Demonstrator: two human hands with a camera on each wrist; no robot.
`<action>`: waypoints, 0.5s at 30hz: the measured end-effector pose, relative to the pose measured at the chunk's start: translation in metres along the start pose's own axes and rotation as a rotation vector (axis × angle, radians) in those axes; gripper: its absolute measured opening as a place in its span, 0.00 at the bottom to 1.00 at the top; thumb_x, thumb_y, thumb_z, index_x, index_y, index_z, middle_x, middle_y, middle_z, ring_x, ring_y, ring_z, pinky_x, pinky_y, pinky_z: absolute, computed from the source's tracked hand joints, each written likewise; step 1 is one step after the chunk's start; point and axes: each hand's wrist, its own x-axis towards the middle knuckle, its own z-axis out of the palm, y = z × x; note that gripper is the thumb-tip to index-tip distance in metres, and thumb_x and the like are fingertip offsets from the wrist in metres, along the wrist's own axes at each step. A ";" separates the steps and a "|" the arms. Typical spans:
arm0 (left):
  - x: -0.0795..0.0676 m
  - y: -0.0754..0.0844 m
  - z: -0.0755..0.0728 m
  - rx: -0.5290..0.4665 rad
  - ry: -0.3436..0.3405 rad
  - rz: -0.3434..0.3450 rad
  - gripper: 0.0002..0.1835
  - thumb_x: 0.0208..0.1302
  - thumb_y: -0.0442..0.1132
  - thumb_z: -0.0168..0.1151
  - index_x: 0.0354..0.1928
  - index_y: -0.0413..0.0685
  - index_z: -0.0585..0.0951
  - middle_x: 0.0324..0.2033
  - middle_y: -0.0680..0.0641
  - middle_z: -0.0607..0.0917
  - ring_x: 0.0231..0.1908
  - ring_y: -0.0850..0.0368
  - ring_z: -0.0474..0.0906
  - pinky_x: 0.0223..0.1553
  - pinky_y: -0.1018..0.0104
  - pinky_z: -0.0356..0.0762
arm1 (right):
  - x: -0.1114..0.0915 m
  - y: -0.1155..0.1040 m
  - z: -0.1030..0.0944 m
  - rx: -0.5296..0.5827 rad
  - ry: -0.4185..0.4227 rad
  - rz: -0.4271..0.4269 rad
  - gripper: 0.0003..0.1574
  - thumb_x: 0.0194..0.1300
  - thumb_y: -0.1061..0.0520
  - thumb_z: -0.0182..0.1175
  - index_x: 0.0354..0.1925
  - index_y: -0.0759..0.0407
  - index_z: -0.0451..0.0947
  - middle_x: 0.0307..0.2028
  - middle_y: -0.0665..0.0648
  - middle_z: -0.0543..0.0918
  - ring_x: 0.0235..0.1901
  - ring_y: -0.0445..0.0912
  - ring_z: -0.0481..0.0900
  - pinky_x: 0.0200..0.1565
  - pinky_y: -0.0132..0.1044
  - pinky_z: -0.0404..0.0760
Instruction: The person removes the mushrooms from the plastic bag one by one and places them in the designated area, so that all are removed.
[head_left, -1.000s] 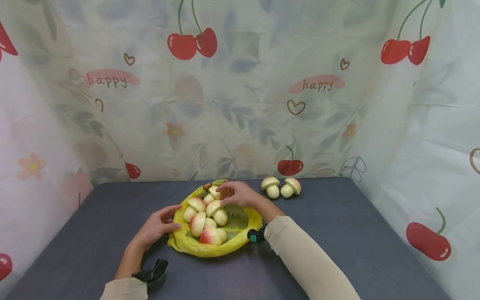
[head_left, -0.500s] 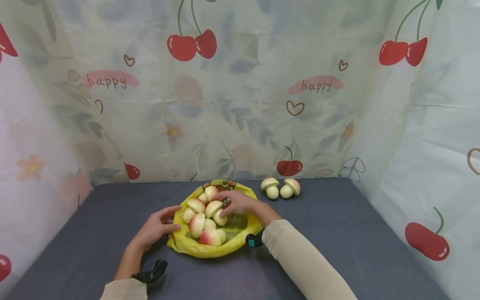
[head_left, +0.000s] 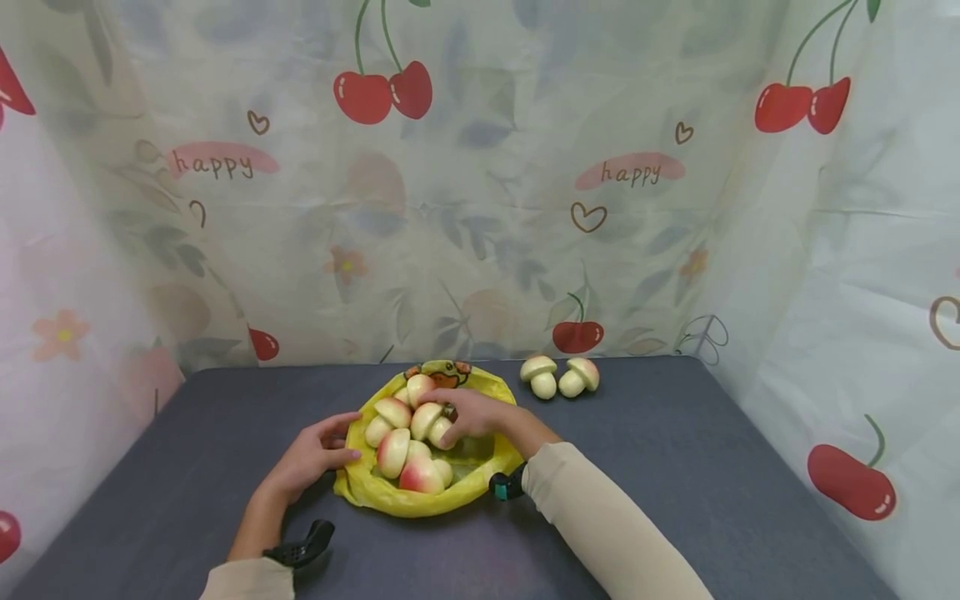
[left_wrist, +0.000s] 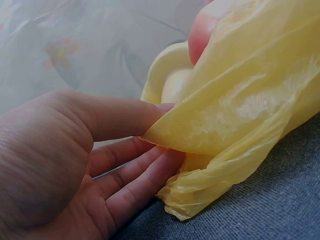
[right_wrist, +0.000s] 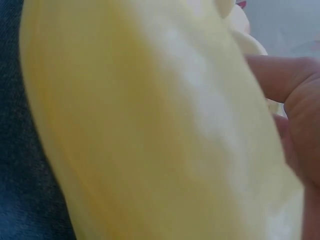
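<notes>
A yellow plastic bag (head_left: pixel 405 502), its mouth spread wide, lies on the table with several cream toy mushrooms inside, some blushed red. My left hand (head_left: pixel 303 457) pinches the bag's left rim; in the left wrist view the thumb is inside the edge and the fingers (left_wrist: pixel 132 192) outside. Inside the bag, my right hand (head_left: pixel 476 414) holds the middle mushroom (head_left: pixel 426 421), fingers at its far side and thumb by its stem. Another mushroom (head_left: pixel 420 387) sits at the bag's back. The bag's side hides most of the right hand (right_wrist: pixel 307 115) in the right wrist view.
Two more mushrooms, a left one (head_left: pixel 540 377) and a right one (head_left: pixel 579 377), stand at the table's back edge, right of the bag. The dark table (head_left: pixel 675 483) extends on both sides. A cherry-printed curtain (head_left: pixel 480 250) hangs behind and at the sides.
My right hand has let go of the mushroom at the bag's back and moved down toward me onto the middle mushroom. The left hand stays at the bag's rim.
</notes>
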 end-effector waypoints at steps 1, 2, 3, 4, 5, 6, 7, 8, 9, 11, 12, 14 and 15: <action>0.000 0.000 0.000 0.002 -0.002 0.000 0.35 0.59 0.38 0.70 0.68 0.41 0.69 0.56 0.35 0.75 0.44 0.48 0.77 0.40 0.61 0.78 | -0.001 0.000 0.000 0.001 0.003 -0.001 0.47 0.56 0.61 0.72 0.70 0.50 0.64 0.64 0.55 0.70 0.50 0.46 0.74 0.50 0.36 0.73; 0.000 0.000 0.000 0.004 -0.003 0.000 0.35 0.59 0.38 0.69 0.68 0.41 0.68 0.56 0.35 0.75 0.44 0.48 0.77 0.40 0.61 0.78 | -0.002 0.000 0.000 0.000 0.006 -0.001 0.46 0.56 0.61 0.72 0.70 0.50 0.64 0.63 0.55 0.70 0.49 0.46 0.75 0.50 0.36 0.73; -0.001 0.000 0.000 0.004 -0.006 0.003 0.35 0.60 0.38 0.69 0.68 0.40 0.68 0.56 0.35 0.75 0.44 0.48 0.77 0.41 0.61 0.78 | -0.003 -0.001 -0.001 0.001 0.010 0.000 0.46 0.56 0.61 0.71 0.70 0.50 0.64 0.63 0.55 0.70 0.49 0.46 0.75 0.50 0.36 0.73; -0.001 0.001 0.000 -0.001 -0.003 -0.002 0.35 0.59 0.38 0.70 0.68 0.41 0.68 0.56 0.35 0.75 0.44 0.48 0.77 0.41 0.61 0.78 | -0.004 0.000 -0.001 0.004 0.014 0.002 0.46 0.56 0.61 0.71 0.70 0.51 0.64 0.63 0.55 0.70 0.49 0.46 0.75 0.50 0.36 0.73; -0.001 0.001 0.000 0.001 -0.005 0.003 0.35 0.59 0.38 0.69 0.68 0.41 0.68 0.56 0.35 0.75 0.44 0.48 0.77 0.41 0.60 0.78 | -0.006 0.000 -0.001 0.012 0.019 0.000 0.46 0.56 0.62 0.71 0.70 0.51 0.65 0.63 0.55 0.70 0.49 0.46 0.75 0.49 0.37 0.74; -0.001 0.001 0.000 0.000 -0.005 0.005 0.36 0.59 0.38 0.69 0.68 0.40 0.68 0.56 0.35 0.75 0.44 0.48 0.77 0.41 0.60 0.78 | -0.007 0.000 -0.002 0.020 0.023 -0.003 0.46 0.56 0.62 0.71 0.70 0.51 0.65 0.63 0.55 0.71 0.49 0.46 0.75 0.49 0.37 0.74; -0.001 0.001 0.000 0.001 -0.007 0.009 0.36 0.60 0.38 0.69 0.68 0.40 0.68 0.56 0.35 0.75 0.44 0.48 0.77 0.41 0.60 0.78 | -0.009 0.000 -0.002 0.028 0.029 -0.007 0.46 0.56 0.63 0.71 0.70 0.52 0.65 0.63 0.56 0.71 0.49 0.46 0.75 0.49 0.37 0.74; -0.001 0.001 -0.001 -0.001 -0.007 0.012 0.36 0.60 0.38 0.69 0.68 0.40 0.68 0.56 0.35 0.75 0.44 0.48 0.77 0.41 0.60 0.78 | -0.010 0.001 -0.003 0.036 0.036 -0.006 0.46 0.55 0.63 0.70 0.70 0.52 0.65 0.63 0.56 0.71 0.48 0.46 0.75 0.48 0.37 0.74; -0.001 0.001 -0.001 -0.002 -0.007 0.013 0.36 0.60 0.38 0.69 0.68 0.40 0.68 0.56 0.35 0.75 0.44 0.48 0.77 0.41 0.60 0.78 | -0.012 0.002 -0.004 0.045 0.043 -0.006 0.46 0.55 0.63 0.70 0.70 0.52 0.65 0.63 0.55 0.71 0.48 0.46 0.74 0.48 0.37 0.74; -0.001 0.001 -0.001 -0.002 -0.007 0.012 0.35 0.60 0.38 0.69 0.68 0.40 0.68 0.56 0.35 0.75 0.43 0.48 0.77 0.41 0.60 0.78 | -0.015 0.004 -0.006 0.058 0.063 -0.015 0.45 0.55 0.63 0.70 0.69 0.52 0.66 0.62 0.55 0.72 0.47 0.46 0.75 0.46 0.37 0.75; -0.001 0.001 -0.001 -0.004 -0.004 0.010 0.35 0.59 0.37 0.70 0.68 0.40 0.68 0.56 0.35 0.75 0.43 0.48 0.77 0.40 0.61 0.78 | -0.016 0.005 -0.007 0.060 0.073 -0.019 0.45 0.54 0.63 0.71 0.69 0.51 0.67 0.61 0.55 0.73 0.46 0.46 0.75 0.46 0.37 0.75; -0.001 0.001 -0.001 -0.004 -0.002 0.008 0.35 0.59 0.37 0.70 0.68 0.41 0.68 0.56 0.35 0.75 0.43 0.48 0.77 0.40 0.61 0.78 | -0.019 0.008 -0.009 0.067 0.094 -0.026 0.45 0.55 0.63 0.71 0.69 0.51 0.67 0.60 0.54 0.74 0.44 0.46 0.75 0.45 0.37 0.75; -0.001 0.001 -0.001 -0.003 -0.005 0.011 0.35 0.60 0.37 0.69 0.68 0.40 0.68 0.56 0.35 0.75 0.43 0.48 0.77 0.40 0.62 0.78 | -0.020 0.009 -0.010 0.068 0.103 -0.027 0.45 0.55 0.62 0.71 0.69 0.50 0.67 0.59 0.53 0.74 0.43 0.47 0.76 0.44 0.37 0.75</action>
